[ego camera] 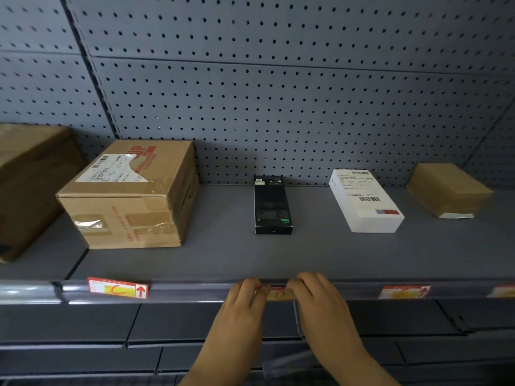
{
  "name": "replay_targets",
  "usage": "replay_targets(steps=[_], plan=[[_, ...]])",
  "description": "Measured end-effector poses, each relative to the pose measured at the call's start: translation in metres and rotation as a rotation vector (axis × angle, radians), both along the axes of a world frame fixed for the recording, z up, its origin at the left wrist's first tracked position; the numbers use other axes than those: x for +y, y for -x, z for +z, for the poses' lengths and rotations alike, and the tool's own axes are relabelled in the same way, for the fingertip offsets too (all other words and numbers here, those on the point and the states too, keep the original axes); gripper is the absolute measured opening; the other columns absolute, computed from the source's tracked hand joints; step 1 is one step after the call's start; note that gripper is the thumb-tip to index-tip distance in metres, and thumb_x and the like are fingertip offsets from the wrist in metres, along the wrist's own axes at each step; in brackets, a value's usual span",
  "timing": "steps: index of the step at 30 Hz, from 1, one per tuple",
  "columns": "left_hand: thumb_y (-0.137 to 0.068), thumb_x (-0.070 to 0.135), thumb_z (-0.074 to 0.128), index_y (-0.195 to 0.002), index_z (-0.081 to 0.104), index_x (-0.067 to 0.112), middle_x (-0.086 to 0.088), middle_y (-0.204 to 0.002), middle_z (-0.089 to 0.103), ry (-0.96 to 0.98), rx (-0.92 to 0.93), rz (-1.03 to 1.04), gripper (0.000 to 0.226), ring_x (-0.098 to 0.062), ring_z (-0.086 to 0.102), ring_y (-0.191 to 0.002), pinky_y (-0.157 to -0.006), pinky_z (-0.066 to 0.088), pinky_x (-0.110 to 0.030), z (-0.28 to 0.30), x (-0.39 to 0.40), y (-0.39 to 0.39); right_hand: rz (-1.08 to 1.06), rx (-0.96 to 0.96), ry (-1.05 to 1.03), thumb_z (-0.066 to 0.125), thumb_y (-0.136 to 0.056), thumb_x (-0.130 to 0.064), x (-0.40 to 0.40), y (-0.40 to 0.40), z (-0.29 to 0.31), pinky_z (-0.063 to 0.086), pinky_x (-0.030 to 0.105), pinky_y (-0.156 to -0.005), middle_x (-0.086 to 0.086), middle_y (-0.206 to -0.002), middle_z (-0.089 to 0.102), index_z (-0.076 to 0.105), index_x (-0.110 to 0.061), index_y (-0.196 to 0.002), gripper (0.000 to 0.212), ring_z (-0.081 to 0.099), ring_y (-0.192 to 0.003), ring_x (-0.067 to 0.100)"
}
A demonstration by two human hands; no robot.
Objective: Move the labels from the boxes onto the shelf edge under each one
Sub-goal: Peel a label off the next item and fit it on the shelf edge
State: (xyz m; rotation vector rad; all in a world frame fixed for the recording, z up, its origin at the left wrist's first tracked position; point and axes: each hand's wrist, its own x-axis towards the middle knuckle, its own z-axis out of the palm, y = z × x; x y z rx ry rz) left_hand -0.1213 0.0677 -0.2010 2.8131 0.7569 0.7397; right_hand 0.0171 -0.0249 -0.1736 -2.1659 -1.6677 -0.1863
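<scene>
Grey metal shelving with a pegboard back wall [278, 93]; lower shelf tiers run under the working one.

Nearest: both hands sit at the shelf edge [195, 291], directly below the black box. Left hand [245, 299] and right hand [315, 296] each pinch one end of a red-and-yellow label [278, 294], fingers curled over the top of the strip. Gripping both ends likely keeps the label flat and level while it seats in the edge strip. Its long axis runs left-right along the strip, face toward the viewer; most of it is hidden by the fingers.

Same strip, left: a seated label [118, 287] under the big cardboard box, long axis also horizontal, red arrow pointing up at that box. Right: another label [404, 291] under the white box, blurred, and a partial one at the frame edge.

Further back on the shelf: big cardboard box [131, 196], black box [271, 204] lying lengthwise front-to-back, white box [365, 201] angled, small brown box [448, 188].
</scene>
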Motion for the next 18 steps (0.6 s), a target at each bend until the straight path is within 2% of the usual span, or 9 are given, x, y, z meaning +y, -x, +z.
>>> replay_targets(steps=[2,4,7,9,11,13,16,18], plan=[[-0.042,0.0,0.088,-0.098,0.074,0.013,-0.004,-0.1,0.062,0.004,0.003,0.009,0.059,-0.018,0.056,-0.086,-0.065,0.054,-0.024,0.002,-0.001,-0.001,0.009,-0.01,-0.012,0.086,-0.038,0.002,-0.001,-0.003,0.002,0.052,0.021,-0.059,-0.004,-0.084,0.065,0.071,-0.019,-0.086,0.055,0.06,-0.076,0.012],[-0.046,-0.002,0.086,-0.099,0.073,0.013,-0.002,-0.102,0.056,0.019,-0.013,0.012,0.056,-0.018,0.053,-0.087,-0.062,0.053,-0.025,0.003,-0.001,-0.001,0.019,0.033,-0.049,0.086,-0.053,0.0,-0.004,-0.008,0.001,0.05,0.019,-0.062,-0.004,-0.087,0.065,0.071,-0.019,-0.089,0.043,0.058,-0.079,0.011],[-0.057,-0.005,0.082,-0.104,0.069,0.013,-0.003,-0.105,0.056,0.068,-0.055,0.032,0.052,-0.02,0.059,-0.089,-0.064,0.056,-0.028,0.006,0.001,0.004,-0.115,0.187,-0.132,0.075,-0.077,-0.01,-0.015,-0.017,0.005,0.04,0.008,-0.075,-0.007,-0.095,0.065,0.071,-0.021,-0.096,0.022,0.058,-0.086,0.006],[-0.062,-0.006,0.08,-0.105,0.066,0.013,-0.004,-0.105,0.06,0.08,-0.07,0.06,0.049,-0.024,0.065,-0.086,-0.066,0.058,-0.031,0.007,0.003,0.009,-0.194,0.268,-0.16,0.068,-0.085,-0.013,-0.024,-0.025,0.007,0.039,0.007,-0.079,-0.009,-0.1,0.062,0.07,-0.022,-0.101,0.018,0.052,-0.09,0.001],[-0.065,-0.004,0.078,-0.104,0.064,0.016,-0.003,-0.104,0.059,0.081,-0.061,0.079,0.047,-0.025,0.064,-0.083,-0.065,0.058,-0.033,0.008,0.006,0.013,-0.214,0.305,-0.161,0.066,-0.086,-0.012,-0.03,-0.03,0.007,0.047,0.015,-0.084,-0.009,-0.102,0.061,0.069,-0.022,-0.104,0.02,0.051,-0.092,0.001],[-0.06,-0.001,0.081,-0.102,0.066,0.017,-0.002,-0.102,0.058,0.046,-0.016,0.079,0.048,-0.024,0.064,-0.08,-0.061,0.057,-0.032,0.008,0.007,0.015,-0.143,0.261,-0.134,0.067,-0.084,-0.009,-0.032,-0.027,0.005,0.048,0.02,-0.086,-0.008,-0.104,0.062,0.069,-0.021,-0.106,0.025,0.052,-0.095,0.002],[-0.056,0.005,0.085,-0.1,0.069,0.018,-0.002,-0.099,0.062,0.02,0.043,0.08,0.049,-0.022,0.066,-0.08,-0.06,0.055,-0.031,0.01,0.005,0.018,0.002,0.136,-0.043,0.076,-0.077,-0.01,-0.026,-0.017,-0.003,0.05,0.022,-0.081,-0.009,-0.102,0.062,0.07,-0.023,-0.104,0.031,0.057,-0.092,0.006],[-0.056,0.009,0.085,-0.097,0.071,0.02,-0.001,-0.099,0.064,0.022,0.058,0.112,0.045,-0.02,0.066,-0.08,-0.063,0.055,-0.029,0.011,0.004,0.025,0.021,0.107,-0.015,0.083,-0.067,-0.012,-0.021,-0.015,-0.006,0.053,0.024,-0.074,-0.007,-0.098,0.063,0.072,-0.022,-0.097,0.034,0.061,-0.086,0.009]])
